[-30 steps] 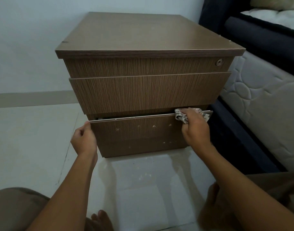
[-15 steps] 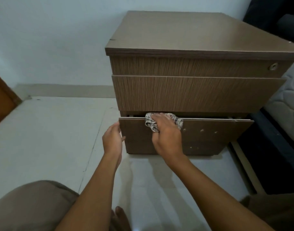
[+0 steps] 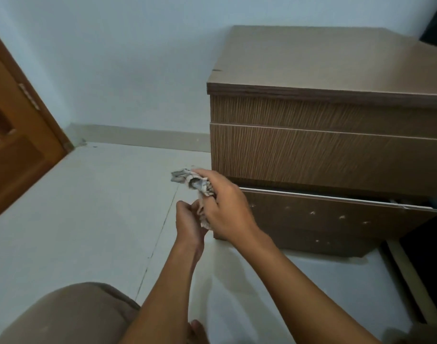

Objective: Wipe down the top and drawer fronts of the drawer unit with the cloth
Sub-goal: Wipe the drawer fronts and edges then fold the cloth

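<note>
A brown wood-grain drawer unit point(image 3: 324, 150) stands on the floor at the right, with three drawer fronts under a flat top. Its bottom drawer point(image 3: 336, 224) is pulled out slightly and hangs askew. My right hand point(image 3: 224, 209) grips a crumpled checked cloth point(image 3: 187, 180) just off the unit's lower left corner. My left hand point(image 3: 187, 219) sits directly below it, fingers touching the cloth's hanging lower end; whether it pinches the cloth is unclear.
A pale tiled floor point(image 3: 88, 219) stretches to the left. An orange-brown wooden door point(image 3: 16, 145) stands at the far left. A light wall point(image 3: 113, 58) rises behind. My knee point(image 3: 71, 316) is at the bottom left.
My right hand slid the cloth leftward along the bottom drawer's top edge and off its left end. My left hand left the drawer corner and met the cloth. The view swung left.
</note>
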{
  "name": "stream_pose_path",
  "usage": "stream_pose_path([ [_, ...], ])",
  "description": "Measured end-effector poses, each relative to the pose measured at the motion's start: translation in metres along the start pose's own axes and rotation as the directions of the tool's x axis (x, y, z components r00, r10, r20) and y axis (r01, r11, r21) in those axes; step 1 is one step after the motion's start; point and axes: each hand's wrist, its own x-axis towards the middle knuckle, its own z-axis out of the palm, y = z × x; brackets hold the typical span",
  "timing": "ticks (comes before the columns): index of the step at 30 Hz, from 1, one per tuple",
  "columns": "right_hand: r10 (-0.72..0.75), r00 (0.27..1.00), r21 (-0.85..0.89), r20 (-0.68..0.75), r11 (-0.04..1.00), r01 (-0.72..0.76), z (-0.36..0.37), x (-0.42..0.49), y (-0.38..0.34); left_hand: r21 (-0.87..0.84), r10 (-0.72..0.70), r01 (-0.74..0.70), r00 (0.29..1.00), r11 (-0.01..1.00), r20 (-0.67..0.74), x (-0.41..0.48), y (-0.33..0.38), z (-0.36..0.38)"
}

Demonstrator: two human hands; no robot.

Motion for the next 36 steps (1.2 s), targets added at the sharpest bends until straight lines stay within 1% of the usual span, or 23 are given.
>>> stream_pose_path([
  [3, -0.053, 0.976, -0.201, -0.211, 0.98, 0.01, -0.009, -0.023, 0.019, 0.014, -0.007, 0.006, 0.997, 1.0, 0.076, -0.002, 0.0, -0.001],
  [5, -0.06, 0.957, -0.313, -0.283, 0.949, -0.033, -0.009, -0.033, 0.037, 0.017, -0.02, 0.018, 0.994, 1.0, 0.109, -0.003, 0.001, -0.003],
  [7, -0.018, 0.965, -0.417, -0.263, 0.904, -0.097, -0.002, -0.036, 0.051, 0.013, -0.039, 0.038, 0.993, 0.999, 0.113, -0.003, 0.003, -0.003],
  [8, -0.012, 0.972, -0.456, -0.234, 0.885, -0.099, 0.002, -0.034, 0.054, 0.008, -0.052, 0.051, 0.992, 0.999, 0.118, -0.002, 0.003, -0.004],
  [10, -0.017, 0.986, -0.444, -0.166, 0.894, -0.059, 0.009, -0.025, 0.052, -0.007, -0.07, 0.072, 0.989, 0.997, 0.133, -0.001, 0.003, -0.006],
  [11, -0.015, 0.994, -0.405, -0.113, 0.914, -0.032, 0.012, -0.019, 0.047, -0.007, -0.074, 0.076, 0.988, 0.997, 0.135, 0.001, 0.003, -0.008],
  [13, -0.032, 0.999, -0.274, 0.032, 0.961, 0.039, 0.011, -0.008, 0.036, 0.01, -0.064, 0.063, 0.988, 0.998, 0.139, 0.003, 0.003, -0.009],
  [15, -0.067, 0.98, -0.129, 0.189, 0.987, 0.093, 0.005, -0.003, 0.026, 0.005, -0.032, 0.031, 0.99, 0.999, 0.137, 0.003, 0.005, -0.008],
  [16, -0.083, 0.969, -0.066, 0.233, 0.993, 0.101, 0.001, -0.003, 0.025, 0.004, -0.014, 0.013, 0.991, 1.0, 0.134, 0.003, 0.005, -0.008],
  [17, -0.085, 0.968, 0.001, 0.236, 0.996, 0.088, -0.003, -0.005, 0.025, 0.011, -0.001, 0.0, 0.991, 1.0, 0.136, 0.003, 0.005, -0.009],
  [18, -0.074, 0.977, 0.076, 0.202, 0.995, 0.059, -0.007, -0.01, 0.026, 0.024, 0.003, -0.007, 0.99, 1.0, 0.144, 0.004, 0.005, -0.009],
  [20, 0.006, 0.996, 0.241, 0.085, 0.97, -0.027, -0.017, -0.026, 0.03, 0.077, -0.007, -0.004, 0.989, 0.997, 0.146, 0.005, 0.004, -0.009],
  [22, 0.125, 0.992, 0.397, -0.035, 0.912, -0.101, -0.03, -0.044, 0.034, 0.183, 0.0, -0.019, 0.995, 0.983, 0.104, 0.004, 0.003, -0.004],
  [23, 0.186, 0.979, 0.457, -0.086, 0.88, -0.127, -0.036, -0.052, 0.038, 0.264, 0.031, -0.049, 0.997, 0.963, 0.073, 0.003, 0.003, -0.001],
  [26, 0.339, 0.921, 0.551, -0.193, 0.814, -0.184, -0.054, -0.07, 0.054, 0.469, 0.182, -0.16, 0.983, 0.869, -0.001, 0.003, -0.003, 0.009],
  [27, 0.391, 0.894, 0.575, -0.216, 0.792, -0.208, -0.059, -0.073, 0.059, 0.497, 0.218, -0.178, 0.976, 0.849, -0.024, 0.003, -0.005, 0.011],
  [29, 0.502, 0.828, 0.633, -0.251, 0.732, -0.252, -0.065, -0.077, 0.069, 0.508, 0.246, -0.183, 0.967, 0.842, -0.059, 0.004, -0.009, 0.015],
  [30, 0.552, 0.794, 0.672, -0.256, 0.692, -0.264, -0.068, -0.078, 0.072, 0.5, 0.252, -0.183, 0.965, 0.846, -0.072, 0.004, -0.01, 0.017],
  [32, 0.638, 0.738, 0.768, -0.221, 0.58, -0.271, -0.07, -0.081, 0.075, 0.481, 0.261, -0.184, 0.96, 0.857, -0.098, 0.004, -0.013, 0.021],
  [36, 0.763, 0.644, 0.905, -0.062, 0.315, -0.286, -0.07, -0.091, 0.08, 0.456, 0.299, -0.194, 0.938, 0.869, -0.172, -0.001, -0.017, 0.033],
])
